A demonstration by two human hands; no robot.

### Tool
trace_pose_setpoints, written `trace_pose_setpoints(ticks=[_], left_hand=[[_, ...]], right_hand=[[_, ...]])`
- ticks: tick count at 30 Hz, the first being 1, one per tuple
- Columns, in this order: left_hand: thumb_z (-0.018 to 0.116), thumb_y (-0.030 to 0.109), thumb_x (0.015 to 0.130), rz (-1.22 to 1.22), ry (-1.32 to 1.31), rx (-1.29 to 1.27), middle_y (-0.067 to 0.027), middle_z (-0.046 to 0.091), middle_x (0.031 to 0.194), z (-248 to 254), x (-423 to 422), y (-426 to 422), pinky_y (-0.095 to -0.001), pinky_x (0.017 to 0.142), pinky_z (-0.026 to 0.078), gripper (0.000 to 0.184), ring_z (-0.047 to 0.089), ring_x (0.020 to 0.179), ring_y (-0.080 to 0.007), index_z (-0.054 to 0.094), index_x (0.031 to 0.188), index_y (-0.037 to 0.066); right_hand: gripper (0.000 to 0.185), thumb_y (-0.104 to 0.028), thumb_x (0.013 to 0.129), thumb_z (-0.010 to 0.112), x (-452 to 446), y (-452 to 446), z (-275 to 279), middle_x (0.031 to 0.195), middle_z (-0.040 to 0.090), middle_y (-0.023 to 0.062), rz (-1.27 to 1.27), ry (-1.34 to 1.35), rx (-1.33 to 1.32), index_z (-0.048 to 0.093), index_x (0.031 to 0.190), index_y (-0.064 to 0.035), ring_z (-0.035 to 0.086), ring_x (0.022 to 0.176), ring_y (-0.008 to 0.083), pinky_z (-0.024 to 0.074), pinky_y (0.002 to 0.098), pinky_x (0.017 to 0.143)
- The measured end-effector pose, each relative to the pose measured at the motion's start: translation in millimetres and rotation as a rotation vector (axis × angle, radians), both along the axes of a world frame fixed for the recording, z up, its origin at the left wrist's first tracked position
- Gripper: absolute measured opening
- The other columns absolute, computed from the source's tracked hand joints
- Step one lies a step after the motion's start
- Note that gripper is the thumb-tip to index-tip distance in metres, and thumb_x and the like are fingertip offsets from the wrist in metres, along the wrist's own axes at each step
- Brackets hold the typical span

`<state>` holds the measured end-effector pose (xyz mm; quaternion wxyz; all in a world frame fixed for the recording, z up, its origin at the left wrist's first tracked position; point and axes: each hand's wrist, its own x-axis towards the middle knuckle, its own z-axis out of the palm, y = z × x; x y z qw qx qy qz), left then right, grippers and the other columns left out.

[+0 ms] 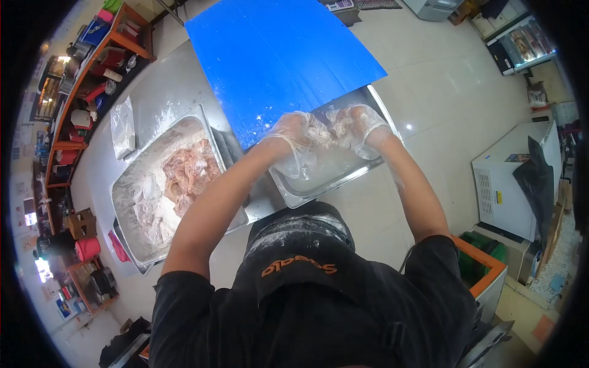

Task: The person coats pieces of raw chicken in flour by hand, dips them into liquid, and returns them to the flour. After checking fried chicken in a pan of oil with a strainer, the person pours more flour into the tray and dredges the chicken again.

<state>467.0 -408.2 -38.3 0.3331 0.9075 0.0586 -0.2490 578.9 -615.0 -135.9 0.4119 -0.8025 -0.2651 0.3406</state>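
Note:
Both of my hands wear loose clear plastic gloves and are over a shallow metal tray (pixel 325 168). My left hand (pixel 289 134) is closed on a flour-coated chicken piece (pixel 319 132), partly hidden by the fingers. On the other side, my right hand (pixel 363 126) grips another pale floured chicken piece (pixel 342 127). The two pieces are close together; whether they touch, I cannot tell. Left of the tray stands a deep metal pan (pixel 126 211) holding white flour (pixel 162 211) and pinkish raw chicken (pixel 191 175).
A blue board (pixel 276 52) dusted with flour lies beyond the tray. A clear plastic bag (pixel 123 129) with white contents rests on the steel table (pixel 162 92). Shelves (pixel 80 86) line the left wall. A white chest freezer (pixel 506 178) stands at right on the tiled floor.

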Motion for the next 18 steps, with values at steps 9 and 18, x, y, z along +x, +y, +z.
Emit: trace_pose_setpoints(ticks=[9,18], left_hand=[[0.07,0.034,0.074,-0.09,-0.185,0.076,-0.0162,0.065,0.106,-26,2,-14,-0.0384,0.089,0.047,0.04,0.059,0.102,-0.0313,0.067,0.104,0.007],[0.052,0.027,0.089,-0.274,-0.275,0.27,-0.0222,0.061,0.104,-56,-6,-6,-0.0421,0.086,0.049,0.028,0.061,0.099,-0.0341,0.062,0.104,0.006]], right_hand=[[0.033,-0.011,0.088,0.053,-26,10,57,0.119,0.057,0.0197,0.289,-0.373,-0.434,0.059,0.12,-0.0057,0.057,0.109,0.0331,0.0459,0.0382,0.094],[0.037,-0.011,0.084,0.056,-28,12,40,0.124,0.054,0.0197,0.434,-0.579,-0.536,0.057,0.121,-0.0049,0.055,0.114,0.0325,0.0443,0.0383,0.096]])
